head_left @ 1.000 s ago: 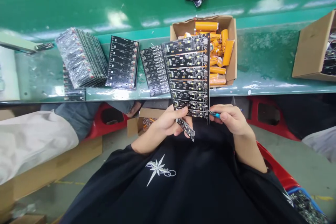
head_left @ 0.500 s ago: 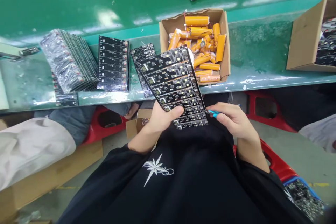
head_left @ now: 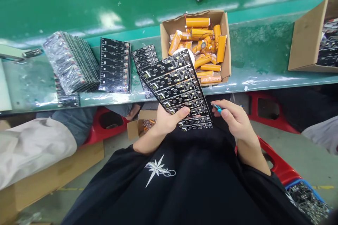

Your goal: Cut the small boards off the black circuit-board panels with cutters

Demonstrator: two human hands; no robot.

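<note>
My left hand [head_left: 170,117] grips a black circuit board panel [head_left: 179,81] by its lower left part, thumb on top and fingers beneath. The panel is tilted above my lap, made of several long strips with small white and metal components. My right hand [head_left: 236,117] is closed around a small blue-handled tool [head_left: 218,108] just right of the panel's lower right edge. The tool has a dark tip; its exact kind is mostly hidden by my fingers. A gap shows between the tool and the panel.
Behind the panel, a cardboard box [head_left: 228,52] holds orange wrapped cylinders [head_left: 202,33]. To the left stand a bubble-wrapped board stack [head_left: 64,63], a stack of panels [head_left: 114,65] and loose boards [head_left: 144,54]. Another carton [head_left: 303,38] is at right. People sit on both sides.
My right hand has pulled the blue-handled tool slightly up and away from the panel's edge. My left hand and the panel have shifted slightly right.
</note>
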